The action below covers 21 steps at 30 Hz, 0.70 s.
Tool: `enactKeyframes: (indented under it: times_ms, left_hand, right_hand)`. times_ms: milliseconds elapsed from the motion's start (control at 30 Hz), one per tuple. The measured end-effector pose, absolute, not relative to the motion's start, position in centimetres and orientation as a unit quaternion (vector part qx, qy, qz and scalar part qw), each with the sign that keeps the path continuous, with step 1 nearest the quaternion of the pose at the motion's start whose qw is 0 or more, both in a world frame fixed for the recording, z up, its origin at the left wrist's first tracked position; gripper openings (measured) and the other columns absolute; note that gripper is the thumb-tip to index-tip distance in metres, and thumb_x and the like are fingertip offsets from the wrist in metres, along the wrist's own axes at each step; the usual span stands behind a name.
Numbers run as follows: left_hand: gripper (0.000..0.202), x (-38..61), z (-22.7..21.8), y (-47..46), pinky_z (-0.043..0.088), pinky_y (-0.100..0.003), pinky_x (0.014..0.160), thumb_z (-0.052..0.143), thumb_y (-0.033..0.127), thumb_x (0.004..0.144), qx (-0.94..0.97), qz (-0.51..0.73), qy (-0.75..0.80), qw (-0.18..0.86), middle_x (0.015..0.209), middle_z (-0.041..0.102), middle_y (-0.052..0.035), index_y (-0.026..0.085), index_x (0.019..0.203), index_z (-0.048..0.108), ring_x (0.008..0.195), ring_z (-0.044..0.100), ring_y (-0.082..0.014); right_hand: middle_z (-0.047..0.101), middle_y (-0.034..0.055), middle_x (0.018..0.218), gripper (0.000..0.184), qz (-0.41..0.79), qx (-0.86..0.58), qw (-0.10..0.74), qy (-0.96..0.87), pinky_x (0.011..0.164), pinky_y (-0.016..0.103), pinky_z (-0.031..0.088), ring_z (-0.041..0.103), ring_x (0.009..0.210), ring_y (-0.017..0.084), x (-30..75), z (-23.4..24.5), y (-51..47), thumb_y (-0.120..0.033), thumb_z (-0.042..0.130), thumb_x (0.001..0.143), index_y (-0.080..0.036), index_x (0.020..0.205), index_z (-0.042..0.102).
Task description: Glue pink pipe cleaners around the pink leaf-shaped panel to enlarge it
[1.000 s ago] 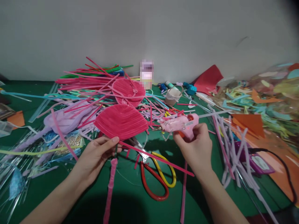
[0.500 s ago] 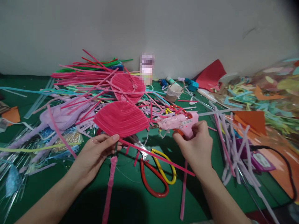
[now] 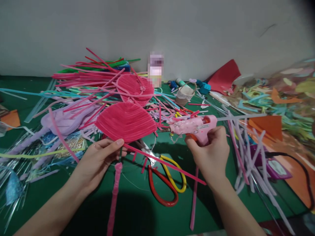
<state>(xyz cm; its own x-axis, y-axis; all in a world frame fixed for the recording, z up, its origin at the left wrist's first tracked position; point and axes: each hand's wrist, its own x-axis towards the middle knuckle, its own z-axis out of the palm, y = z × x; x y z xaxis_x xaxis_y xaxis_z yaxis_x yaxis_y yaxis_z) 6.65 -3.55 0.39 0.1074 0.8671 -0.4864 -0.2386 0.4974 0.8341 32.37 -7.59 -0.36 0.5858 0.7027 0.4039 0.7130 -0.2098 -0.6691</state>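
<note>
My left hand [image 3: 103, 160] pinches the lower edge of a deep-pink petal [image 3: 126, 122] made of pipe cleaners laid side by side. From that edge a loose pink pipe cleaner [image 3: 169, 166] runs off to the right, and a pink-wrapped stem [image 3: 115, 193] hangs below the hand. In my right hand [image 3: 213, 154] is a pink glue gun [image 3: 197, 127], its nozzle pointing left, a little to the right of the petal's tip. A thin strand of glue hangs between them. Scissors [image 3: 168, 183] with red and yellow handles lie on the table beneath.
Behind the petal is a round deep-pink piece [image 3: 123, 87] among heaped pipe cleaners [image 3: 81, 77]. A lilac pipe-cleaner shape [image 3: 61, 119] lies to the left. A small bucket [image 3: 184, 94] stands at the back. On the right are lilac strips [image 3: 253, 157] and a purple corded device [image 3: 278, 167].
The glue gun and my right hand have moved slightly right, away from the petal. The petal has shifted a little left and up in view, still pinched in my left hand.
</note>
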Motion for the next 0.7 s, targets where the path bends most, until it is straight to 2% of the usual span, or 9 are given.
enactKeyframes:
  times_ms: [700]
  left_hand:
    - [0.019,6.69,0.28,-3.70,0.050,-0.015,0.056,0.086,0.029,0.060,0.301,0.400,0.526,0.687,0.055,0.067,0.0025,0.018,0.059,0.070,0.055,0.062,-0.0086]
  right_hand:
    - [0.043,-0.0057,0.061,0.037,-0.016,-0.773,0.431,-0.465,0.047,0.024,0.031,0.039,0.048,0.012,32.27,-0.29,-7.68,-0.037,0.067,0.061,-0.026,0.074,0.034]
